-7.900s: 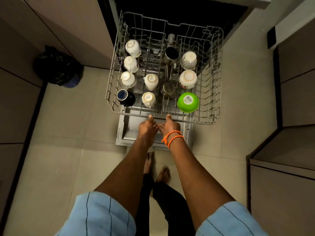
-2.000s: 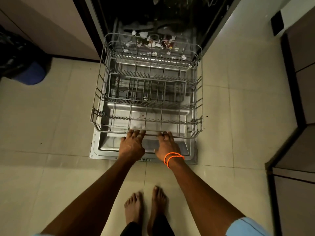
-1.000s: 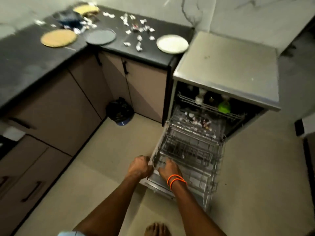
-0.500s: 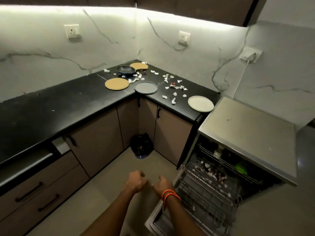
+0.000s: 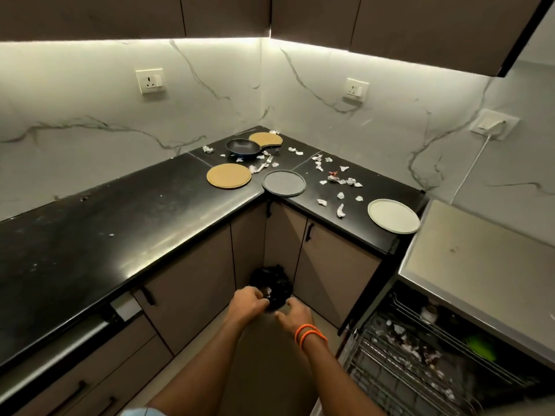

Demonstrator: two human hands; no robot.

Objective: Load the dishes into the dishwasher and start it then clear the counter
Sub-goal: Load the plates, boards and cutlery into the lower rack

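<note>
Head view, hands: left hand and right hand hang loosely curled in mid-air over the floor, holding nothing.
Head view, dishwasher: dishwasher stands open at right; lower rack is pulled out, with no plates visible in it, only paper scraps; a green bowl sits deeper inside.
Head view, left to load: tan plate, grey plate, pale plate, dark bowl, second tan plate and a fork lie on the desk.
Head view, left to clear: crumpled scraps litter the desk.
Progress: early to middling, judging by this; dishwasher not started.
</note>
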